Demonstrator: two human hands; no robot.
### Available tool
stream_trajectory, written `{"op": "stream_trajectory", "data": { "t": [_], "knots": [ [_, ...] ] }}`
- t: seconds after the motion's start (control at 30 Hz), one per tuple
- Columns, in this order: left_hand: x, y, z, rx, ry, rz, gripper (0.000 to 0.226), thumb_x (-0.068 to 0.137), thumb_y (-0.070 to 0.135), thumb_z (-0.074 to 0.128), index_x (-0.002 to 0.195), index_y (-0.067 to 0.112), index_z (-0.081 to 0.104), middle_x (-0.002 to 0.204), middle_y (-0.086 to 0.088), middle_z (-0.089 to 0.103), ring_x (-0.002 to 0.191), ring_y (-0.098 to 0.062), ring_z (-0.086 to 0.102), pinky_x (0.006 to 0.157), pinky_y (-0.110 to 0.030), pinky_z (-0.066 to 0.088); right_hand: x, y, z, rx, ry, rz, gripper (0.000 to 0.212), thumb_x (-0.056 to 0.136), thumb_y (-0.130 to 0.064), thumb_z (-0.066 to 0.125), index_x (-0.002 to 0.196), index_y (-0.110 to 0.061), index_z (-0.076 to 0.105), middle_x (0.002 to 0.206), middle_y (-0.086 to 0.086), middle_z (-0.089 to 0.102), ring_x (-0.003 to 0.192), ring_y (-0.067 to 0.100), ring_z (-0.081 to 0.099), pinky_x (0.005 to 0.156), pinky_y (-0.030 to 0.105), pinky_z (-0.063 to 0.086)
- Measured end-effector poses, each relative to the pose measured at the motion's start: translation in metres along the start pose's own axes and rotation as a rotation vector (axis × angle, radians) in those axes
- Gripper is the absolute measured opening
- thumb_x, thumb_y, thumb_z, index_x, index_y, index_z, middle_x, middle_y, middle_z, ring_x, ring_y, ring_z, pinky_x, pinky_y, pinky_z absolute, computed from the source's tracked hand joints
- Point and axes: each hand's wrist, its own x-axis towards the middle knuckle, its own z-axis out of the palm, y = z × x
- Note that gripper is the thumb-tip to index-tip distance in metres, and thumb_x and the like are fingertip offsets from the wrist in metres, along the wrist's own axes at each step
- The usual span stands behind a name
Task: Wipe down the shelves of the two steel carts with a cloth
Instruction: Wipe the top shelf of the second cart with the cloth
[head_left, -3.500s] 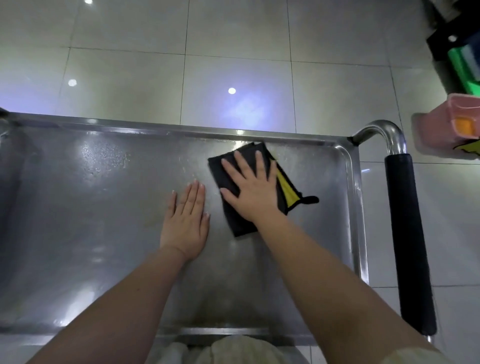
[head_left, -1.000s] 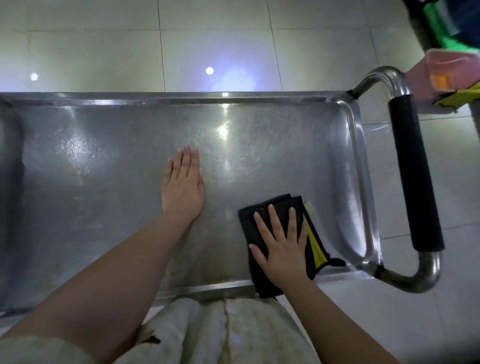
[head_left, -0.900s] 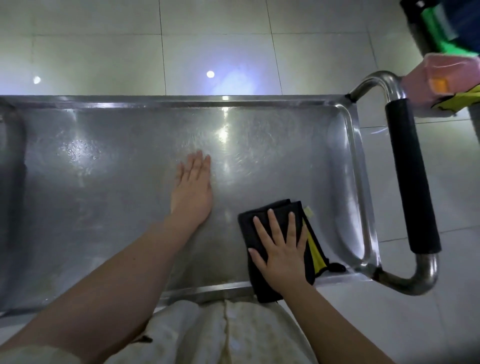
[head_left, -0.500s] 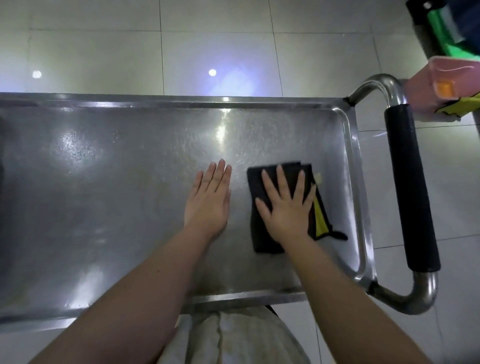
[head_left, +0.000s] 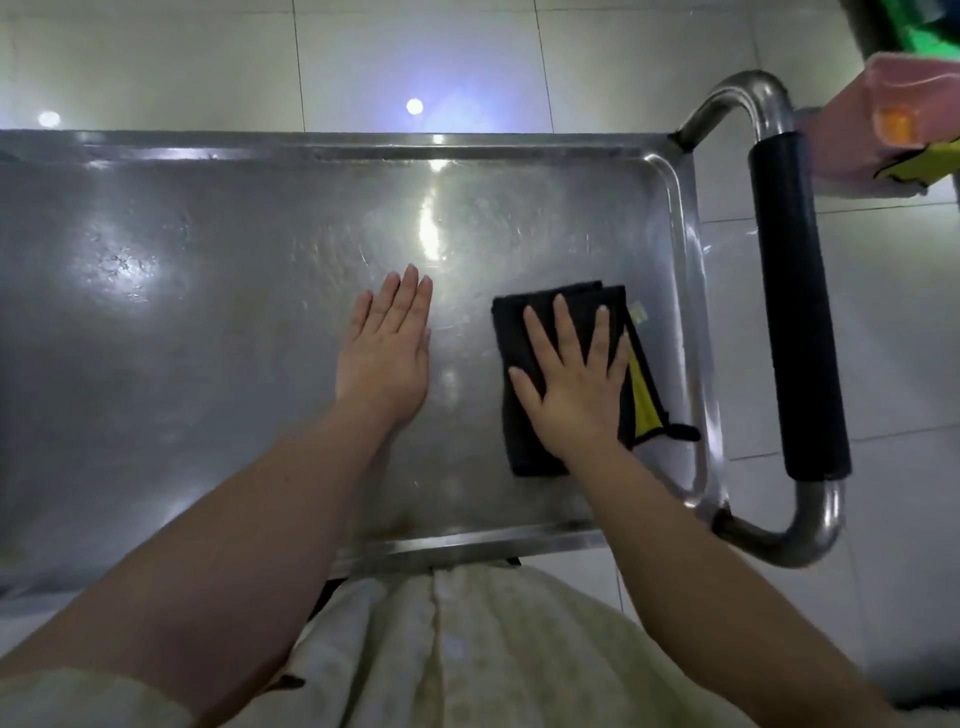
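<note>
We're standing on a pale glossy tiled floor (head_left: 156, 62) with ceiling lights bouncing off it, so the room reads as bright but glary. Up in the right corner there's a pink bin (head_left: 883, 130) with something green behind it (can't tell what).

The top shelf (head_left: 208, 312) of the steel cart fills most of the view. It's a shallow tray with a raised rim, and it looks streaky and damp, so we'd guess it's pretty slick. At its right end is the push handle (head_left: 795, 312), a steel tube with a black grip.

Our left hand (head_left: 384, 358) lies flat on the bare steel near the middle, fingers straight and together, holding nothing. We reckon it's just bracing us.

Our right hand (head_left: 571, 384) is spread flat on the cloth (head_left: 522, 441), fingers straight, pressing down rather than gripping.

The cloth sits on the right part of the shelf, near the rim but not touching it. It's black, folded, with a yellow lining (head_left: 641, 400) peeking out and a little tag (head_left: 638, 313). It looks soft, light and floppy, so we'd say palm pressure over the middle is how to drive it. Pinch an edge and the fold probably comes apart.
</note>
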Motion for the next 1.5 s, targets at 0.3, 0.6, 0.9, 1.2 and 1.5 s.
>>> {"op": "stream_trajectory", "data": {
  "t": [0.3,0.6,0.9,1.2,1.5],
  "knots": [
    [-0.009,0.001,-0.005,-0.029,0.05,0.005,0.054,0.099,0.028,0.025,0.152,0.014,0.025,0.158,-0.003,0.022,0.147,-0.019,0.017,0.12,-0.036,0.008,-0.082,0.05,0.0,-0.038,-0.059,-0.016,0.066,0.094,-0.065,0.025,0.154,-0.04,0.014,0.164,-0.003,0.006,0.148,0.04,-0.001,0.113,0.066,0.009],
    [-0.003,0.004,-0.006,0.004,0.018,-0.005,0.058,0.098,0.033,0.016,0.152,0.013,0.023,0.159,-0.004,0.021,0.147,-0.02,0.017,0.12,-0.038,0.006,0.154,0.056,-0.047,-0.045,-0.053,0.239,0.07,0.087,-0.072,0.005,0.15,-0.046,-0.007,0.163,-0.007,-0.005,0.147,0.038,-0.012,0.114,0.061,-0.011],
    [0.002,0.005,-0.007,-0.008,0.009,-0.037,0.059,0.096,0.034,0.013,0.152,0.016,0.022,0.159,0.0,0.019,0.147,-0.017,0.016,0.12,-0.032,-0.001,0.075,0.061,-0.033,-0.018,-0.031,0.212,0.068,0.092,-0.068,0.01,0.153,-0.042,-0.002,0.164,-0.004,0.0,0.147,0.038,-0.006,0.116,0.06,-0.004],
    [-0.002,0.005,-0.009,-0.021,0.013,-0.045,0.053,0.1,0.029,0.022,0.152,0.017,0.023,0.158,0.001,0.021,0.147,-0.016,0.017,0.121,-0.035,0.006,-0.109,0.076,0.003,-0.098,-0.116,0.109,0.068,0.095,-0.061,0.017,0.156,-0.031,0.012,0.164,0.005,0.006,0.147,0.044,0.001,0.114,0.065,0.005],
    [-0.049,-0.066,-0.039,-0.244,0.129,-0.137,0.052,0.095,0.026,0.034,0.144,0.009,0.042,0.156,-0.012,0.026,0.146,-0.031,0.018,0.119,-0.041,0.007,-0.106,0.062,-0.013,-0.098,-0.208,0.17,0.071,0.093,-0.066,0.004,0.154,-0.032,0.01,0.163,0.005,0.009,0.147,0.043,0.0,0.115,0.064,0.001]
  ]
}}
